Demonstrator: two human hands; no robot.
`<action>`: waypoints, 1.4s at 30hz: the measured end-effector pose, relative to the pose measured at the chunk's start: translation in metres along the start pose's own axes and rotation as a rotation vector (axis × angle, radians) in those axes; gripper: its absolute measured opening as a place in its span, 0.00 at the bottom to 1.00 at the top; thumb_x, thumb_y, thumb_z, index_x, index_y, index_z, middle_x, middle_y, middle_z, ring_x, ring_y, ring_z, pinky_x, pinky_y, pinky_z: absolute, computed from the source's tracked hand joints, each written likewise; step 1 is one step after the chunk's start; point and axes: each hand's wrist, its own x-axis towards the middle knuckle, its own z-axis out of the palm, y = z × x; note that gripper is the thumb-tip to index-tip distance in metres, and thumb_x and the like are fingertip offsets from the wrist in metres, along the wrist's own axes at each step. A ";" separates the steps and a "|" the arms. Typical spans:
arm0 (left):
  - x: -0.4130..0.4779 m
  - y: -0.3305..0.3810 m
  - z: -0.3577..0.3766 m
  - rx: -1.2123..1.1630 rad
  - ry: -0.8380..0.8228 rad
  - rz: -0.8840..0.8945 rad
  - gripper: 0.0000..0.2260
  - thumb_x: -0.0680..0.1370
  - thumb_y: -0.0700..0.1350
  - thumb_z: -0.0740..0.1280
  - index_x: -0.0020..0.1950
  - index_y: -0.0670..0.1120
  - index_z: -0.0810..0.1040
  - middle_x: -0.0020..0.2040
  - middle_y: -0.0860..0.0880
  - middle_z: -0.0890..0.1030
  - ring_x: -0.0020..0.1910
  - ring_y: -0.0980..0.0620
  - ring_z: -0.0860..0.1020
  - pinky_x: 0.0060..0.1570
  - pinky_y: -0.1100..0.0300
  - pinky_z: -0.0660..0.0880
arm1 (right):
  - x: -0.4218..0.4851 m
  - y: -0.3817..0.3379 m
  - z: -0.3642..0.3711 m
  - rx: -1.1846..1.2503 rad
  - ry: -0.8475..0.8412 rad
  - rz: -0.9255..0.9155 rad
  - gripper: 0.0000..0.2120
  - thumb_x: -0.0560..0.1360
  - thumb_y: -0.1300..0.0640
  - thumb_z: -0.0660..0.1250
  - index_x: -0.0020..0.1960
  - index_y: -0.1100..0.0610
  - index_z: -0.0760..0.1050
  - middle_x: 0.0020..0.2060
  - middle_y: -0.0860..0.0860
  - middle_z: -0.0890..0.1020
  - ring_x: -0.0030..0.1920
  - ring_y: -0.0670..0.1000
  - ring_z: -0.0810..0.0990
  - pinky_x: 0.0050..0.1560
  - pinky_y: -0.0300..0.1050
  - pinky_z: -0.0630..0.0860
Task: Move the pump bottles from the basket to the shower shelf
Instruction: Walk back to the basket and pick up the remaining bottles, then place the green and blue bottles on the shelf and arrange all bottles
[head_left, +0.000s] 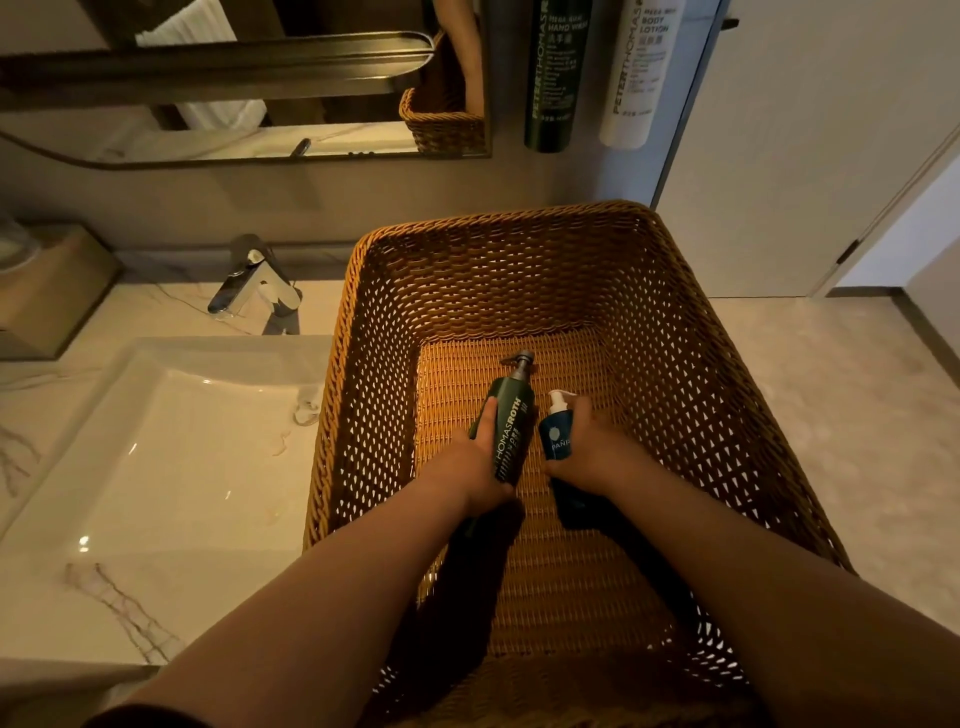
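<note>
**Bathroom basket: both pump bottles in hand**

Marble tabletop (104, 597) and sink (156, 441) lie left of the deep wicker basket (498, 218). Low inside it, the left hand (480, 457) has its fingers wrapped round the tall green pump bottle (511, 426), and the right hand (584, 452) clasps the small blue pump bottle (555, 434). Looks like the pick-up. Next, lift both clear of those high walls. No shower shelf in sight.

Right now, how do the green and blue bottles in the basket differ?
The green bottle is taller, the blue bottle shorter. The green bottle has a grey pump, the blue bottle a white one. The left hand grips the green, the right hand the blue. Both are in the basket.
</note>
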 end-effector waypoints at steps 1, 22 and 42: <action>0.000 0.000 -0.001 -0.008 0.002 0.001 0.50 0.73 0.50 0.71 0.74 0.57 0.30 0.67 0.38 0.65 0.61 0.41 0.72 0.60 0.47 0.73 | 0.000 0.000 0.000 -0.004 0.002 -0.007 0.42 0.70 0.54 0.73 0.73 0.50 0.48 0.66 0.59 0.68 0.61 0.58 0.74 0.56 0.54 0.77; -0.053 0.011 -0.064 -0.356 0.237 0.302 0.47 0.71 0.51 0.72 0.76 0.61 0.39 0.62 0.47 0.73 0.47 0.54 0.78 0.45 0.57 0.78 | -0.047 -0.020 -0.073 0.079 0.212 -0.333 0.39 0.69 0.47 0.71 0.72 0.49 0.52 0.62 0.58 0.72 0.56 0.56 0.76 0.56 0.54 0.75; -0.234 0.084 -0.014 -0.445 0.676 0.281 0.44 0.64 0.61 0.69 0.68 0.76 0.41 0.49 0.73 0.66 0.44 0.69 0.74 0.37 0.66 0.72 | -0.201 0.029 -0.081 0.256 0.299 -0.707 0.34 0.68 0.42 0.69 0.68 0.41 0.55 0.63 0.46 0.72 0.52 0.46 0.76 0.49 0.43 0.77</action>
